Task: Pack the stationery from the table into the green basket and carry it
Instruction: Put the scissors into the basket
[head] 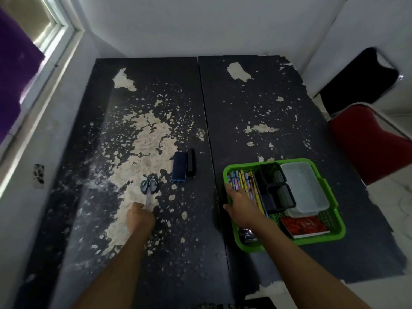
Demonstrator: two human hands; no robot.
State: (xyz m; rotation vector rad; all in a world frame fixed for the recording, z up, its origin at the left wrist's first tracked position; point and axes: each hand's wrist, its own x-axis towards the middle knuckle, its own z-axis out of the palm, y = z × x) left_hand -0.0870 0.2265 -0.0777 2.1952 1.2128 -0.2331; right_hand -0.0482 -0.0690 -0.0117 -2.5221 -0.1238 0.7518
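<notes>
- On the right half of a scarred black counter [256,103], the green basket [321,238] sits near the front edge, close to the person, apparently so it can be filled with little reaching and then lifted away.
- Packing looks well advanced: a row of patterned pencils [243,181] lies along the basket's left side, a black mesh organiser [275,188] stands in the middle, a clear plastic box [304,188] fills the right side, and a red-covered notebook [304,226] lies flat at the near corner.
- Reaching over the basket's left rim, the right hand [239,205] rests flat on the pencils with fingers extended and nothing clasped, seemingly settling them in place or steadying the basket.
- Across the seam on the left half, the left hand [140,217] is clenched around the blade end of a pair of scissors [149,188], whose dark handles point away from the person; gripping the closed blades is a safe way to carry them.
- Just beyond the scissors, a blue case [179,167] and a black bar-shaped item [191,162] lie side by side, touching, not yet packed.
- At the counter's right edge stand a red chair [367,148] and a black chair [361,79]; a window with a purple curtain [13,70] lights the left wall.
</notes>
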